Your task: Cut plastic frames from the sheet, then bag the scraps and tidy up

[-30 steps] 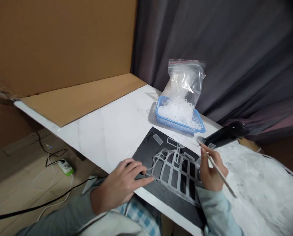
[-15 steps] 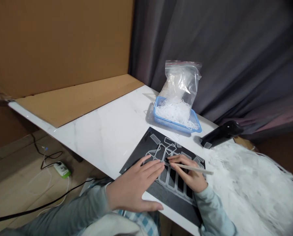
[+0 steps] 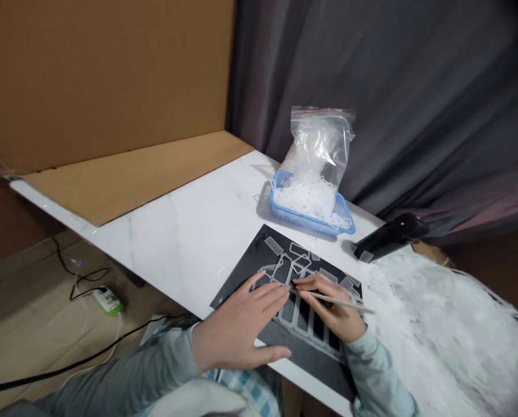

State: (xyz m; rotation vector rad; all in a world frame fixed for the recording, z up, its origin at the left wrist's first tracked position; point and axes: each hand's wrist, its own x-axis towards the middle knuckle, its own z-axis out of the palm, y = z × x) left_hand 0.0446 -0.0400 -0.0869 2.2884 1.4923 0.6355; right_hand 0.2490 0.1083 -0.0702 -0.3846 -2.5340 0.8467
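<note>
Right hand (image 3: pixel 335 310), holding stick (image 3: pixel 356 306), nearer left hand (image 3: pixel 243 324)

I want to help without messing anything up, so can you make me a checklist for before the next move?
1. Right hand has hold of the thin stick: ok, it is between thumb and fingers.
2. Left hand is at the pale lattice: ok, its spread fingers lie over the left part.
3. Lattice lies on the black mat: ok.
4. Stick's tip touches the lattice: cannot tell, too small to see beside the fingers.
5. Mat has no other bits on it: not ok, a small rectangle lies near its far corner.
6. Blue basket is apart from both hands: ok, beyond the mat.
</note>
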